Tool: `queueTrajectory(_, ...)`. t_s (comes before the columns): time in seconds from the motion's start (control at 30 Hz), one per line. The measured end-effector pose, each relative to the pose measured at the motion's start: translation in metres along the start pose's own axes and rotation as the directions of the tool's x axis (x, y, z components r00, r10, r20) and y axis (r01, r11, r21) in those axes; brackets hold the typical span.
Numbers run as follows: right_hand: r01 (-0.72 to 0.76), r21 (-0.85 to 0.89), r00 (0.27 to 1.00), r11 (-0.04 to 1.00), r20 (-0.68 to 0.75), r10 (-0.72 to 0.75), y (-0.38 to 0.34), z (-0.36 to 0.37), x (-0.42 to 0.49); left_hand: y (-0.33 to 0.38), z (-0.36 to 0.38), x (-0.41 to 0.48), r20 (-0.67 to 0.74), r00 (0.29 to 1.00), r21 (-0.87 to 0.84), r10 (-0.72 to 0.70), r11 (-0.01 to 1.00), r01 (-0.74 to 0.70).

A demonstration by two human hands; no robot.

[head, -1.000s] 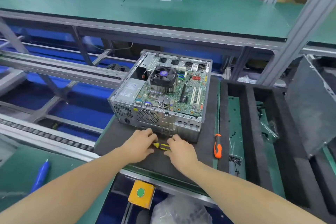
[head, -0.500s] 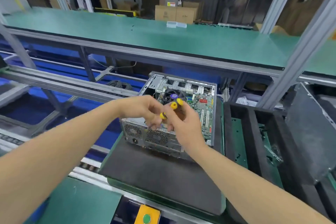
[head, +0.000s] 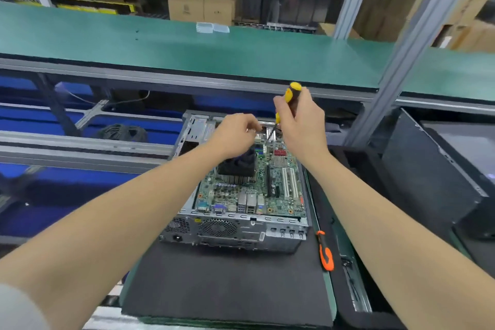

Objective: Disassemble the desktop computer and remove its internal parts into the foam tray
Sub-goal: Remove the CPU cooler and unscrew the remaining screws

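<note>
An open desktop computer case (head: 230, 233) lies on a dark foam mat (head: 225, 284), with its green motherboard (head: 241, 195) and black CPU cooler (head: 238, 166) exposed. My right hand (head: 300, 126) grips a yellow-and-black screwdriver (head: 290, 94), held nearly upright, its tip pointing down at the far end of the board. My left hand (head: 235, 131) hovers over the cooler with curled fingers near the screwdriver's shaft; what it pinches is hidden. The black foam tray (head: 372, 169) stands to the right of the case.
An orange-and-black screwdriver (head: 325, 252) lies on the mat right of the case. A dark removed case panel (head: 434, 177) leans in the tray at the right. A green shelf (head: 187, 53) runs across behind, and a grey post (head: 399, 61) rises at the right.
Both hands lifted the yellow screwdriver off the mat in front of the case and carried it over the case to the far end of the motherboard. My head moved closer.
</note>
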State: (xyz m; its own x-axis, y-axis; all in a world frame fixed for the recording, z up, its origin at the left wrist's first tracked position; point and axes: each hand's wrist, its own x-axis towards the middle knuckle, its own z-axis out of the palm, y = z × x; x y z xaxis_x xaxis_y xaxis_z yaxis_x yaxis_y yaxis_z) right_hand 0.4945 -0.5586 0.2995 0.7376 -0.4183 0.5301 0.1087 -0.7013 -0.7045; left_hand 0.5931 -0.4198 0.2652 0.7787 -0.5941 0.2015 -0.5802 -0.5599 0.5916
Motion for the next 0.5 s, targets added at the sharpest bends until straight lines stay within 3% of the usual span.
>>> queueTrajectory(0.2, -0.003, -0.066, 0.999, 0.998, 0.046, 0.006, 0.018, 0.025, 0.0, -0.035, 0.033, 0.014, 0.086, 0.996, 0.252, -0.036, 0.968, 0.013)
queueTrajectory(0.5, -0.007, -0.054, 0.998, 0.999, 0.068, 0.01, 0.022, 0.034, 0.001, -0.047, 0.046, 0.017, 0.076, 0.997, 0.43, 0.034, 0.901, -0.063)
